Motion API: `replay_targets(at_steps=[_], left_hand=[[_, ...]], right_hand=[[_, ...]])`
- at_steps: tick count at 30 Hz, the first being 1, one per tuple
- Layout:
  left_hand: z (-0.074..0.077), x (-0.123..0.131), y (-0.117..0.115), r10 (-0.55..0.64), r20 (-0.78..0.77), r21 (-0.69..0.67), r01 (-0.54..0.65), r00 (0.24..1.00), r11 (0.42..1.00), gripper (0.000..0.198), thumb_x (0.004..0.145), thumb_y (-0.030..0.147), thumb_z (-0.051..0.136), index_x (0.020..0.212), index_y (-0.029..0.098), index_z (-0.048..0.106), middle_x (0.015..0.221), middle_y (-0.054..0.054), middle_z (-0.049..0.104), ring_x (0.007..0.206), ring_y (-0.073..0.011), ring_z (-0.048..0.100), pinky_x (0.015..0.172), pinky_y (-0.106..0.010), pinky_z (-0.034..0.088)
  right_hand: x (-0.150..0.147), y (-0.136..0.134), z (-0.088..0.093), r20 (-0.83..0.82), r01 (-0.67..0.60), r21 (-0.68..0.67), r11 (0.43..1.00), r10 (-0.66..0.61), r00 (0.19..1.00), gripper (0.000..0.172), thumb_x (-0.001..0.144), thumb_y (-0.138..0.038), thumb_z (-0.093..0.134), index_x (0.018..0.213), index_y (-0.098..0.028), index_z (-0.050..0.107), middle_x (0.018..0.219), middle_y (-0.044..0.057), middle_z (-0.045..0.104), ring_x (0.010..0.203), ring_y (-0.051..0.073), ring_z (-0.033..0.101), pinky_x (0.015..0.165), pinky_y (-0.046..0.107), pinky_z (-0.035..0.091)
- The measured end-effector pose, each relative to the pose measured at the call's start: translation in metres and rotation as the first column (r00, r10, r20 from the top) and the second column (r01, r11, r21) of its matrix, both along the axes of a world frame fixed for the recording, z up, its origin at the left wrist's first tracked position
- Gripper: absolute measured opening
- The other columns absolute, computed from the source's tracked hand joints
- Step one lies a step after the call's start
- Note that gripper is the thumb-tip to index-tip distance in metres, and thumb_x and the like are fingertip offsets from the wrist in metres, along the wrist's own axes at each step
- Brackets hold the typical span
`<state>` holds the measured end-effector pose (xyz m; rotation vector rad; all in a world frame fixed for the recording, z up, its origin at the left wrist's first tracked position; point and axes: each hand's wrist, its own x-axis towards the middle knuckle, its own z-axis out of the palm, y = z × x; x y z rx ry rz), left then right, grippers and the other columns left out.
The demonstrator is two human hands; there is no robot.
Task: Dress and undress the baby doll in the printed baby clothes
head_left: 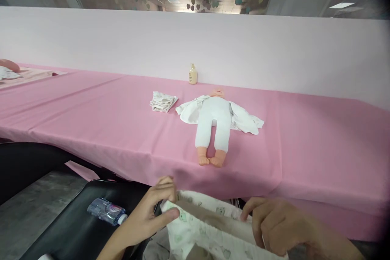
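Printed cloth (pixel 189 227) on near side of doll (pixel 215 115), stretched between left hand (pixel 160 203), thumb and fingers pinching its rim, and right hand (pixel 276 223), fingers curled closed on opposite end.

On the worktop (pixel 319 142), a doll (pixel 215 115) lies over a shirt (pixel 247 121), folded cloths (pixel 163 102) to its left, a pump bottle (pixel 192 75) at the far edge. Nearer, a cloth (pixel 207 228) lies between left hand (pixel 160 206) and right hand (pixel 278 225); left, a water bottle (pixel 106 211) on a chair (pixel 68 225).
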<state>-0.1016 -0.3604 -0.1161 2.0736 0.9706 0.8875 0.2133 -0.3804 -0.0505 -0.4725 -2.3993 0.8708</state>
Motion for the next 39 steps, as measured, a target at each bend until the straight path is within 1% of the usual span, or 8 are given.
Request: replay_targets(at_steps=[11, 15, 20, 26, 29, 32, 35, 39], left_hand=[[0.019, 0.005, -0.028, -0.319, 0.426, 0.061, 0.325, 0.846, 0.944, 0.062, 0.081, 0.058, 0.055, 0.053, 0.018, 0.017, 0.04, 0.003, 0.033, 0.052, -0.0137, 0.052, 0.074, -0.038, 0.049], [0.019, 0.008, -0.021, -0.116, 0.211, 0.225, 0.067, 0.971, 0.972, 0.044, 0.086, 0.048, 0.051, 0.06, 0.02, 0.03, 0.051, 0.001, 0.042, 0.055, -0.0135, 0.048, 0.076, -0.038, 0.051], [0.01, 0.007, -0.001, 0.344, -0.096, 0.786, -0.141, 0.934, 0.602, 0.013, 0.075, 0.013, 0.065, 0.073, 0.02, 0.054, 0.07, -0.001, 0.059, 0.075, -0.016, 0.06, 0.094, -0.04, 0.048], [0.0, -0.022, 0.014, 0.529, -0.008, 0.927, -0.192, 0.849, 0.322, 0.016, 0.068, 0.021, 0.076, 0.075, 0.019, 0.062, 0.087, -0.007, 0.065, 0.09, -0.0234, 0.063, 0.09, -0.043, 0.053], [0.001, -0.026, 0.022, 0.533, -0.016, 0.88, -0.241, 0.846, 0.409, 0.012, 0.071, 0.019, 0.075, 0.078, 0.019, 0.066, 0.093, -0.007, 0.069, 0.094, -0.0236, 0.066, 0.09, -0.041, 0.054], [0.0, -0.016, 0.03, 0.571, 0.145, 0.703, -0.49, 0.808, 0.515, 0.002, 0.077, 0.019, 0.071, 0.076, 0.02, 0.069, 0.084, -0.002, 0.07, 0.083, -0.0181, 0.069, 0.079, -0.033, 0.058], [0.001, -0.002, 0.039, 0.621, 0.353, 0.398, -0.713, 0.7, 0.577, 0.007, 0.075, 0.024, 0.073, 0.072, 0.018, 0.07, 0.077, -0.001, 0.068, 0.071, -0.0142, 0.066, 0.064, -0.027, 0.057], [0.008, 0.006, 0.052, 0.619, 0.426, 0.083, -0.71, 0.66, 0.699, 0.014, 0.067, 0.029, 0.08, 0.07, 0.018, 0.073, 0.076, -0.002, 0.069, 0.073, -0.0155, 0.066, 0.056, -0.023, 0.054]], right_hand=[[0.037, 0.006, 0.016, 0.148, 0.256, 0.55, 0.795, -0.395, 0.907, 0.019, 0.084, -0.022, 0.063, 0.071, -0.021, 0.049, 0.067, -0.003, 0.053, 0.065, 0.012, 0.056, 0.114, 0.053, 0.03], [0.037, 0.006, 0.019, 0.138, 0.204, 0.615, 0.762, -0.359, 0.923, 0.028, 0.081, -0.02, 0.066, 0.067, -0.021, 0.042, 0.064, -0.005, 0.046, 0.064, 0.011, 0.054, 0.111, 0.053, 0.034], [0.026, 0.011, 0.016, 0.016, 0.299, 0.712, 0.635, -0.441, 0.897, 0.025, 0.082, -0.017, 0.065, 0.067, -0.02, 0.045, 0.073, -0.001, 0.051, 0.073, 0.014, 0.056, 0.099, 0.047, 0.047], [0.028, 0.044, 0.007, -0.111, 0.39, 0.8, 0.456, -0.527, 0.842, 0.023, 0.082, -0.023, 0.069, 0.066, -0.019, 0.053, 0.084, 0.006, 0.062, 0.083, 0.018, 0.062, 0.072, 0.033, 0.053], [0.023, 0.058, 0.005, -0.233, 0.48, 0.792, 0.378, -0.539, 0.809, 0.018, 0.082, -0.018, 0.069, 0.068, -0.02, 0.057, 0.072, 0.001, 0.065, 0.067, 0.012, 0.063, 0.059, 0.024, 0.052], [0.012, 0.069, 0.003, -0.322, 0.581, 0.718, 0.383, -0.557, 0.766, 0.017, 0.084, -0.018, 0.066, 0.068, -0.021, 0.062, 0.069, -0.001, 0.069, 0.056, 0.009, 0.062, 0.046, 0.018, 0.048], [0.002, 0.082, 0.0, -0.363, 0.667, 0.552, 0.5, -0.577, 0.732, 0.019, 0.085, -0.022, 0.065, 0.066, -0.021, 0.065, 0.071, 0.0, 0.071, 0.06, 0.012, 0.067, 0.049, 0.02, 0.053], [-0.001, 0.101, -0.004, -0.274, 0.706, 0.291, 0.645, -0.651, 0.708, 0.021, 0.088, -0.028, 0.061, 0.068, -0.02, 0.065, 0.074, 0.002, 0.071, 0.064, 0.014, 0.066, 0.053, 0.025, 0.056]])
